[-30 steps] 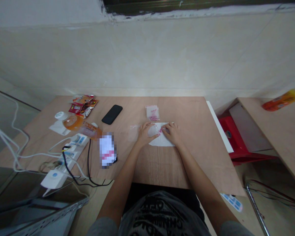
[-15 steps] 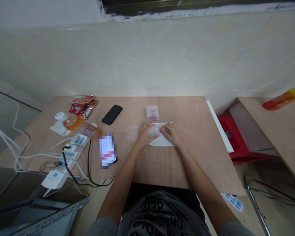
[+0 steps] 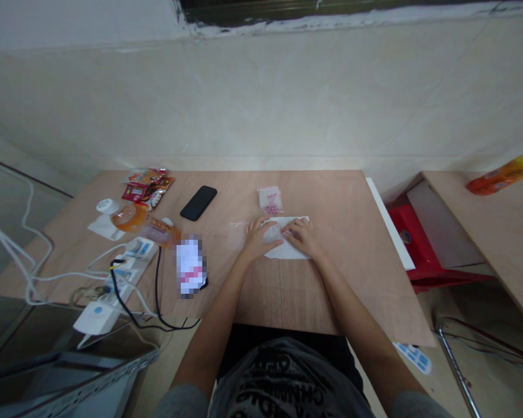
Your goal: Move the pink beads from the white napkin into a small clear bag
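A white sheet of paper [image 3: 288, 252] lies on the wooden table under both hands. My left hand [image 3: 255, 240] rests on its left part, thumb and fingers spread apart. From the right, my right hand [image 3: 302, 238] reaches over the sheet with its thumb and fingertips pinched together near the middle. Whatever sits in that pinch is too small to make out; a trace of pink shows there. Just beyond the paper is a small clear bag [image 3: 270, 200] with pink bits at its near end. A clear plastic wrapper [image 3: 237, 230] lies beside my left hand.
Left of the hands are a black phone [image 3: 199, 203], another phone with a blurred screen [image 3: 190, 267], an orange drink bottle [image 3: 142, 223] on its side, snack packets [image 3: 148, 188] and a power strip [image 3: 113, 290] with cables. A red stool [image 3: 418, 244] stands at the right.
My right hand's fingertips have shifted slightly left, and the pink spot at them shows less. My left hand stays nearly still on the paper.
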Motion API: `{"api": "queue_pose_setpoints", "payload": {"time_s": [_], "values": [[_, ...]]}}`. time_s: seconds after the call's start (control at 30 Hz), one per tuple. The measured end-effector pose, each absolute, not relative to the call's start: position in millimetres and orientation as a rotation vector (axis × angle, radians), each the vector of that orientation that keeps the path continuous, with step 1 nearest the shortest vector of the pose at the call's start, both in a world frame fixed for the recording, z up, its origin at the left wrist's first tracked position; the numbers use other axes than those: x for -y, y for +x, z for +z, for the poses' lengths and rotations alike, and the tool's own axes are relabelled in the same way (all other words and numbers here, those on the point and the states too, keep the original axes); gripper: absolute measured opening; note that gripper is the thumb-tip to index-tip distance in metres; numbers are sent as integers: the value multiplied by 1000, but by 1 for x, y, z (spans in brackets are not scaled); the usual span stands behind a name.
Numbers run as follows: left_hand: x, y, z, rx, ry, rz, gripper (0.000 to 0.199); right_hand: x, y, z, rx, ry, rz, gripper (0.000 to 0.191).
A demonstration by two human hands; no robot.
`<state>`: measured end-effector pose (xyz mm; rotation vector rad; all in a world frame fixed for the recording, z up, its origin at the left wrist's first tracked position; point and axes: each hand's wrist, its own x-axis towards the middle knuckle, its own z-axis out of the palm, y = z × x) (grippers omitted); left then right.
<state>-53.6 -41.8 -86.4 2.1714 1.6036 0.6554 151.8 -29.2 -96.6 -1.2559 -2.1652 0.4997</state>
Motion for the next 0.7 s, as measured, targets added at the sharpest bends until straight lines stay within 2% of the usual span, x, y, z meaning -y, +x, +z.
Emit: {"api": "queue_pose_setpoints", "payload": {"time_s": [0.37,0.57,0.7], "values": [[41,-54,-89,-1610,2165,701,60,27,153,-100,2000,-1349,493,26],[40,-53,-92,-1592,2119,848,60,37,148,-88,1996,-1392,479,35],[38,-53,-96,-1589,2059,938,58,45,135,-81,2029,-1450,539,32]]}}
